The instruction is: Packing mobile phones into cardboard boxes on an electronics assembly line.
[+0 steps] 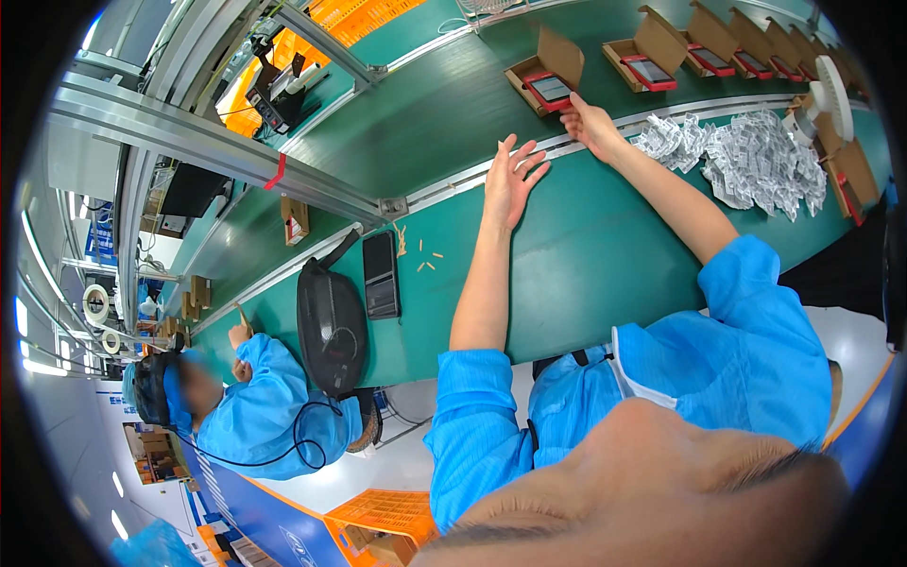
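While the green conveyor belt [453, 104] carries open brown cartons, my hands work at its edge.
White leaflet heap [746, 156] lies right; my right hand [590, 121] touches the nearest carton [546, 77], red tray inside; my left hand [513, 175] hovers open, empty.

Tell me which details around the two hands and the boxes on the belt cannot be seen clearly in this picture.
- Head view: whether the right hand touches the nearest open cardboard box or only the belt edge; the fingers cover the contact.
- Left hand: open, but whether it rests on the green table is unclear.
- The pile of small white packets: too small to identify.
- The far boxes: bent by the fisheye rim, contents unclear.
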Action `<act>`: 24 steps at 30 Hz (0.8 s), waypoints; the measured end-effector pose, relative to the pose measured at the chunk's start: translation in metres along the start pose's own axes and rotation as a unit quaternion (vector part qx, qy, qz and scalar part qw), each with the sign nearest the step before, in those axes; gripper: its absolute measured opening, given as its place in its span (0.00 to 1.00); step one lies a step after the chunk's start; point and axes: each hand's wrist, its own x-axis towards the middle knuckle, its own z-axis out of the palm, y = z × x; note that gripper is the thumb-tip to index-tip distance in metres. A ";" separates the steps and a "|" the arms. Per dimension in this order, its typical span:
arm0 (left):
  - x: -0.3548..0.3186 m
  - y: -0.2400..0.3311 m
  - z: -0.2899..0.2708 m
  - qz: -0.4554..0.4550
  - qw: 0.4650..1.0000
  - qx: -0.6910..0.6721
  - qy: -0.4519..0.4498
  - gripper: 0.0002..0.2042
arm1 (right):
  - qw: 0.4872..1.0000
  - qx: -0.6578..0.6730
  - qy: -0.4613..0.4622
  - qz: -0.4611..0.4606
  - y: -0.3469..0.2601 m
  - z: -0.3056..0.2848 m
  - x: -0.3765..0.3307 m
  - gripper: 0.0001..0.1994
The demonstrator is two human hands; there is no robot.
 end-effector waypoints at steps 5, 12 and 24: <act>-0.008 0.002 -0.001 0.121 0.958 0.236 0.104 0.18 | 0.771 -0.479 -0.149 -0.393 0.042 0.026 -0.053 0.08; -0.069 0.078 0.141 0.515 0.648 0.536 -0.165 0.16 | 0.713 -0.504 -0.245 -0.422 0.026 0.018 -0.081 0.08; -0.135 0.087 0.194 0.571 0.768 0.245 -0.154 0.17 | 0.705 -0.536 -0.229 -0.405 0.032 0.026 -0.077 0.04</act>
